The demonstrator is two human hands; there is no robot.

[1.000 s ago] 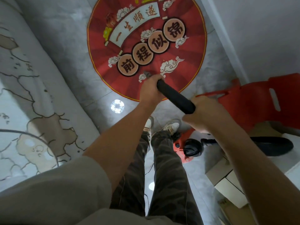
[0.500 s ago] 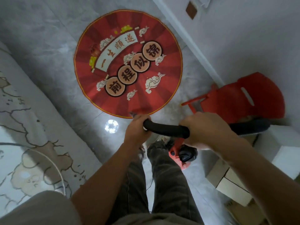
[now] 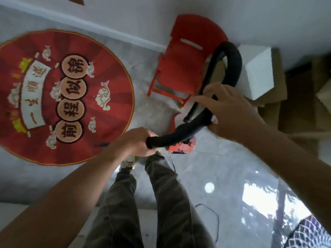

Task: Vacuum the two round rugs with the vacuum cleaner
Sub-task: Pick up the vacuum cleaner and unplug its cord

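Head: left hand (image 3: pixel 136 142) and right hand (image 3: pixel 231 108) curl round the black flexible vacuum hose (image 3: pixel 179 135), spaced apart for leverage. Person stands just beside the round red printed rug (image 3: pixel 111 72).

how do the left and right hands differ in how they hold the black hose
The left hand closes in a tight fist round the black hose; the right hand has its fingers more spread over it. The left hand holds the stretch nearest the red round rug; the right hand holds farther along, below the hose's loop, in front of the red chair. Both have a grip on the same hose.
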